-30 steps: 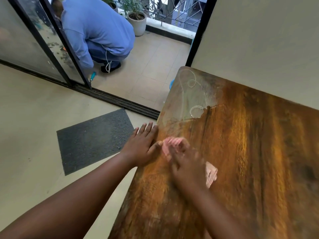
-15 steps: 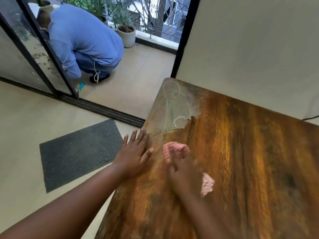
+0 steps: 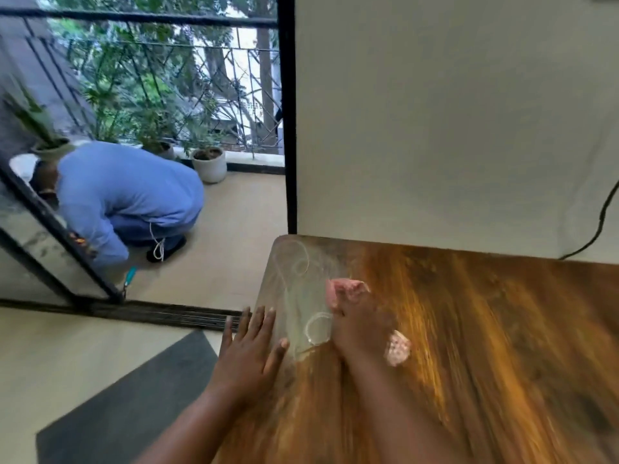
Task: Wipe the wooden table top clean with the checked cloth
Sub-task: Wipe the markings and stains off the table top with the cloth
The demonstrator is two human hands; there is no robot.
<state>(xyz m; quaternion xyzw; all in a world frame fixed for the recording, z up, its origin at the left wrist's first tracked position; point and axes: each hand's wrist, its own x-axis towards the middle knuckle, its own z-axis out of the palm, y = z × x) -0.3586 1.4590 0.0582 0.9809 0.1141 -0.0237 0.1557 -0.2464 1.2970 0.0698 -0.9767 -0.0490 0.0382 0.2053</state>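
Observation:
The wooden table top (image 3: 469,329) fills the lower right and stands against a cream wall. Its far left corner carries pale ring-shaped smears (image 3: 294,279). My right hand (image 3: 361,329) lies flat on the pink checked cloth (image 3: 346,291), pressing it to the wood beside the smears; cloth pokes out past the fingertips and at the hand's right side. The hand is motion-blurred. My left hand (image 3: 251,353) rests flat with straight fingers on the table's left edge and holds nothing.
A dark floor mat (image 3: 134,403) lies left of the table. A sliding door track (image 3: 160,316) leads to a balcony where a person in blue (image 3: 127,199) crouches near potted plants (image 3: 209,164). A black cable (image 3: 599,226) hangs down the wall at right.
My right hand has pushed the cloth away from me toward the far left corner, up to the pale smears. The view has tilted upward. My left hand stays on the table edge.

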